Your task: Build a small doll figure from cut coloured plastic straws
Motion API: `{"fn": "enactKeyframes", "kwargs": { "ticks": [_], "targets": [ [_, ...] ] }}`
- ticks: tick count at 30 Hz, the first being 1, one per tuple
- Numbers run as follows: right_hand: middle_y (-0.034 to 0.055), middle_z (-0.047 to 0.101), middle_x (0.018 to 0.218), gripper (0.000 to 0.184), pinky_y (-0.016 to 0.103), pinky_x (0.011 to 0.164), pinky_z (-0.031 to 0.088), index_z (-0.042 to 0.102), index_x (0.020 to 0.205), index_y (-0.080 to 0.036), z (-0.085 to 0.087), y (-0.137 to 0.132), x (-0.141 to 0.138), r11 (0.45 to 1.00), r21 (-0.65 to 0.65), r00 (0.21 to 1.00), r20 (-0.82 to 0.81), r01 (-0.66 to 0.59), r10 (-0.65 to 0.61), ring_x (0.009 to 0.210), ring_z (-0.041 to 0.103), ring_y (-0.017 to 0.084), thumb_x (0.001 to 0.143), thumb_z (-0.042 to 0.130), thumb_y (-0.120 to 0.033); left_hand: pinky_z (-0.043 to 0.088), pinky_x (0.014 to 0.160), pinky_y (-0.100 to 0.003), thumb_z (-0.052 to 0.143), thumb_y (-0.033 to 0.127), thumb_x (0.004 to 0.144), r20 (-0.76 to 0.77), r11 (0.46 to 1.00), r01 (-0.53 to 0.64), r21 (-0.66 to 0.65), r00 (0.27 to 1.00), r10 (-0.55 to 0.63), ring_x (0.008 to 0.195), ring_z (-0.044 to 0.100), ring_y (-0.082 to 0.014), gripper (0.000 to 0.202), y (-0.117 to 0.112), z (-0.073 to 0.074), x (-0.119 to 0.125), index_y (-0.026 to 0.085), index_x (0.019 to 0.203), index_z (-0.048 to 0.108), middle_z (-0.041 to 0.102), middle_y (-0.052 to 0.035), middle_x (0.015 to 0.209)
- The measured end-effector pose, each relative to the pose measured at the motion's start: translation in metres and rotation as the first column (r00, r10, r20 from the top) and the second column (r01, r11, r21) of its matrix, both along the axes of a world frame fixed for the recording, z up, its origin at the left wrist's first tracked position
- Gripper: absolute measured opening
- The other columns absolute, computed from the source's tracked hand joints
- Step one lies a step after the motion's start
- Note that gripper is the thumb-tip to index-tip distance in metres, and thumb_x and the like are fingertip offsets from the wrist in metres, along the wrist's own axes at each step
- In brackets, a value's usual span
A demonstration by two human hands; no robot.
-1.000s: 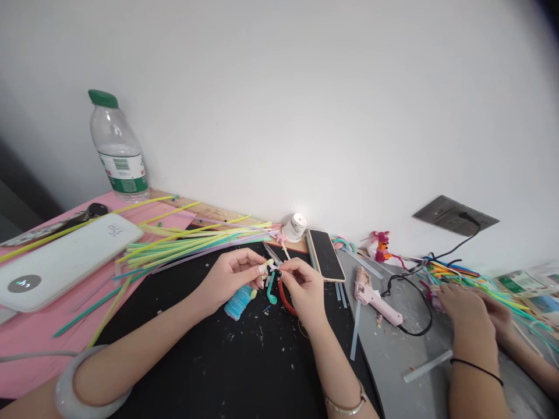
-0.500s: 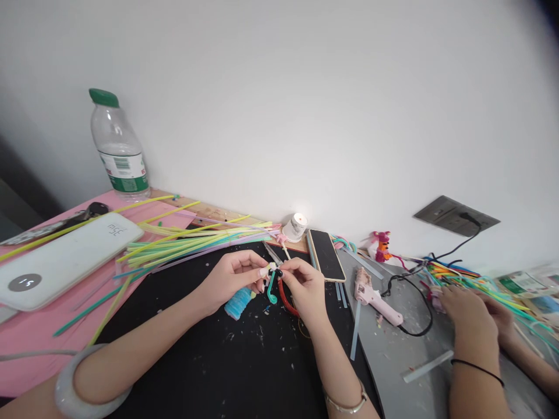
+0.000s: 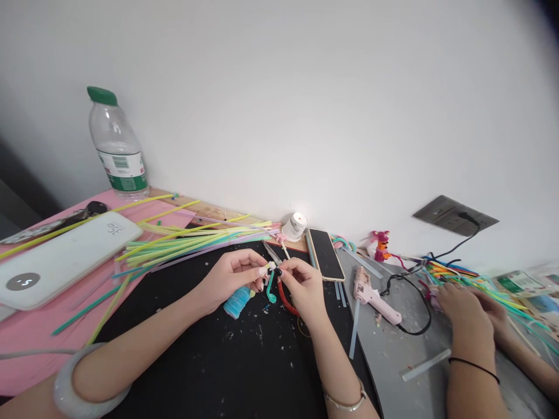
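Over a black mat [image 3: 209, 372], my left hand [image 3: 229, 274] and my right hand [image 3: 303, 285] meet fingertip to fingertip. Both pinch one small craft piece [image 3: 272, 279] made of white, black and teal bent strips, with a teal hook hanging down. A light blue coiled piece [image 3: 238, 301] lies on the mat just under my left hand. A red curved strip [image 3: 283, 298] lies under my right hand. Small scissors [image 3: 273, 254] rest just behind the fingers.
Long yellow-green straws [image 3: 192, 238] fan across the pink table [image 3: 26, 343]. A white power bank [image 3: 56, 259] and plastic bottle [image 3: 116, 148] stand left. A lit candle [image 3: 296, 226], phone [image 3: 325, 254] and pink glue gun [image 3: 373, 297] lie right. Another person's hands [image 3: 469, 311] work at far right.
My hands stay almost still on the craft piece, with only slight finger shifts. The other person's hands have moved a little at the far right.
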State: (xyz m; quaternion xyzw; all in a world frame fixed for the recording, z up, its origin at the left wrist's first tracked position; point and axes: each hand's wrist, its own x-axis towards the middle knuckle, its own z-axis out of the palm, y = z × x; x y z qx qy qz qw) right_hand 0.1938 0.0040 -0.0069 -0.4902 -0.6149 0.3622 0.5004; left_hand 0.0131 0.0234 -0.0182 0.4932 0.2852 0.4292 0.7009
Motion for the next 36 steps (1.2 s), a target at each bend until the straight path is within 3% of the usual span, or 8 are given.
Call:
{"fn": "enactKeyframes", "kwargs": {
  "ticks": [11,20,36],
  "targets": [
    [0.0006,0.062,0.068,0.008,0.023,0.054,0.043,0.065,0.074,-0.018,0.004,0.0,-0.003,0.999,-0.002,0.999,-0.018,-0.037,0.037,0.059,0.054,0.012,0.077,0.065,-0.026,0.052,0.055,-0.025,0.071,0.03,0.077,-0.05,0.996,-0.063,0.064,0.997,0.067,0.057,0.06,-0.0119,0.019,-0.002,0.007,0.002,0.015,0.084,0.062,0.065,0.0007,0.065],
    [0.0027,0.065,0.082,0.01,0.026,0.067,0.047,0.07,0.087,-0.021,0.002,-0.001,0.0,0.997,0.04,0.998,0.019,-0.058,0.058,0.073,0.059,0.015,0.082,0.061,-0.02,0.052,0.056,-0.024,0.069,0.029,0.078,-0.09,0.989,-0.093,0.11,0.991,0.104,0.057,0.061,-0.0112,0.018,-0.003,0.007,0.003,0.014,0.086,0.061,0.065,0.0014,0.065],
    [0.0023,0.068,0.078,0.012,0.025,0.064,0.049,0.072,0.086,-0.021,-0.002,0.0,-0.003,0.998,-0.045,0.988,-0.154,-0.036,0.029,0.068,0.06,0.014,0.076,0.069,-0.025,0.052,0.057,-0.026,0.071,0.033,0.076,-0.109,0.987,-0.118,0.105,0.986,0.13,0.057,0.062,-0.0126,0.023,-0.003,0.009,0.003,0.015,0.086,0.062,0.066,0.0004,0.065]
  ]
}}
